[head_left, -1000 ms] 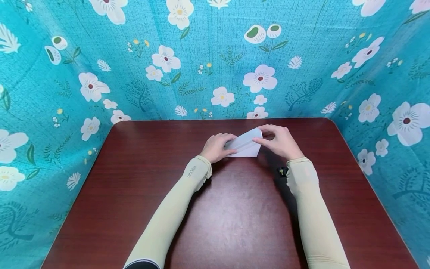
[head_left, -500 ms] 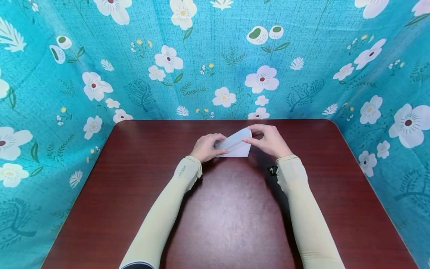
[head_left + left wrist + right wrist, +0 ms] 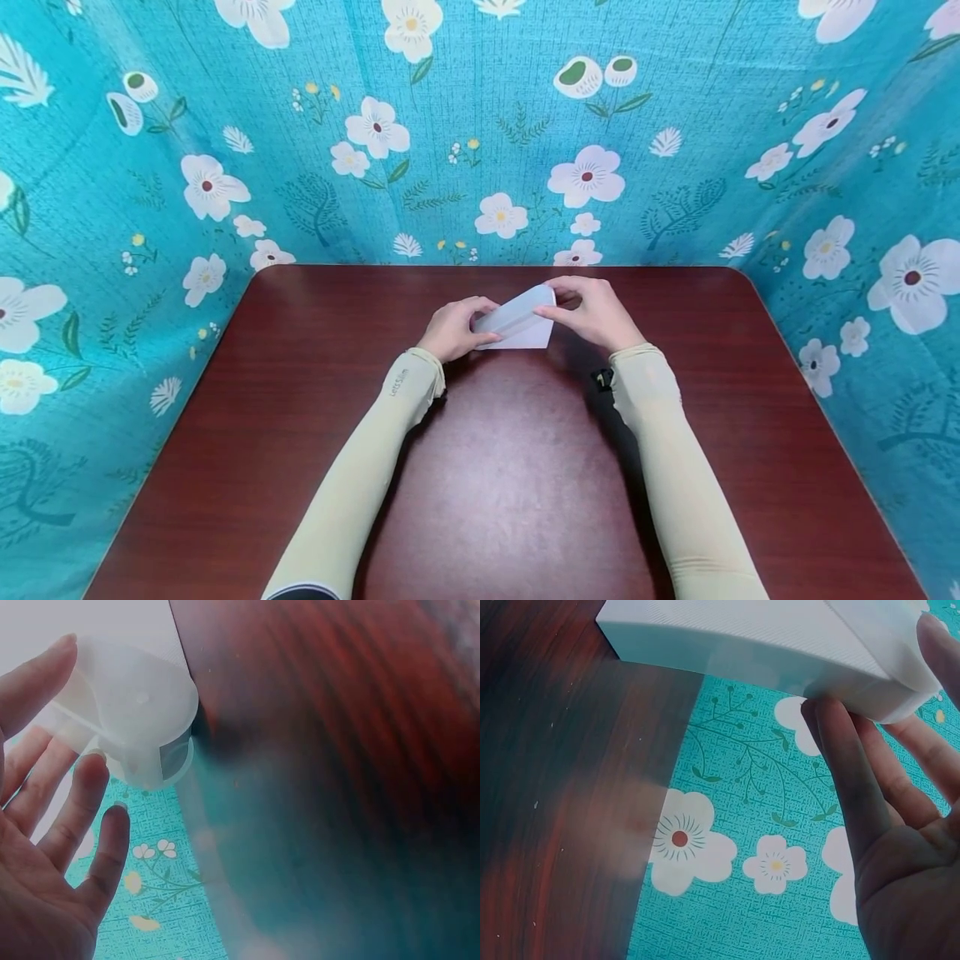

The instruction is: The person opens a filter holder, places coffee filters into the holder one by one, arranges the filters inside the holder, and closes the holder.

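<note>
Near the back of the table, both hands hold a white plastic holder-like piece (image 3: 517,321) with a slanted upper part and a flat lower edge. My left hand (image 3: 448,331) grips its left end, thumb in front. At the upper right corner, my right hand (image 3: 596,313) pinches it between thumb and fingers. The left wrist view shows a rounded, translucent end (image 3: 142,697) on the piece, thumb and fingers on either side. In the right wrist view its long pale side (image 3: 735,656) shows, with fingertips under the rounded corner. Its exact kind is unclear.
A dark red-brown wooden table (image 3: 495,467) with rounded back corners lies under the arms. Blue flowered cloth (image 3: 450,167) hangs behind it and along both sides. A small black item (image 3: 602,380) sits at the right wrist.
Both hands have shifted left together with the white plastic piece, mostly in the first half second. Their hold on it looks the same.
</note>
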The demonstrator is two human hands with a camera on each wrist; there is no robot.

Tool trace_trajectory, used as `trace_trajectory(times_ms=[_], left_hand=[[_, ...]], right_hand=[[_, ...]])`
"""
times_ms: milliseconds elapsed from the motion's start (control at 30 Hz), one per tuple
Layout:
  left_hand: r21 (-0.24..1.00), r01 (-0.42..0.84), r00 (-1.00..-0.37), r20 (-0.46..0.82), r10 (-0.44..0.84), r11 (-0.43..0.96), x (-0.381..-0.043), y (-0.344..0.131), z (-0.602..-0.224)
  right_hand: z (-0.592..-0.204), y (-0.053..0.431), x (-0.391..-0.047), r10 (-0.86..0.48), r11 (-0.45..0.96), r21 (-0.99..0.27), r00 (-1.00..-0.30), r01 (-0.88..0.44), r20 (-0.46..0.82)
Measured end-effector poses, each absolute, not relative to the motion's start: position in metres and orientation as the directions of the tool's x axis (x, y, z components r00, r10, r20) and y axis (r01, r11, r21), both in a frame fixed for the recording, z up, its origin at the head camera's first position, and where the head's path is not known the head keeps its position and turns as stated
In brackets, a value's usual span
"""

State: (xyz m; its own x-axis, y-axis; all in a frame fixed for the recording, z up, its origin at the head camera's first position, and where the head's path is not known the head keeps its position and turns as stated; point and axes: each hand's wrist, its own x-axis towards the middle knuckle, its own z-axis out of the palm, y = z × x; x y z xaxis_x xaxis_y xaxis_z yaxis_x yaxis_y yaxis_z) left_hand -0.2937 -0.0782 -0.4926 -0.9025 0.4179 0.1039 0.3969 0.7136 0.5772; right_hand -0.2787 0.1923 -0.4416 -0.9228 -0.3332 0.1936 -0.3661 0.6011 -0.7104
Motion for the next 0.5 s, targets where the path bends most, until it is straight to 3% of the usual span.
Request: trace_trajectory(times_ms=[200,500], left_hand=[[0.593,0.398,-0.9,0.106,0.422,0.7,-0.294,-0.08,-0.495],[0.522,0.407,-0.908,0.14,0.396,0.749,-0.285,-0.098,-0.486]], right_hand=[[-0.44,0.19,-0.276,-0.322,0.616,-0.706,-0.929,-0.35,0.18],[-0.436,0.205,-0.27,-0.292,0.707,-0.622,-0.94,-0.336,0.176]])
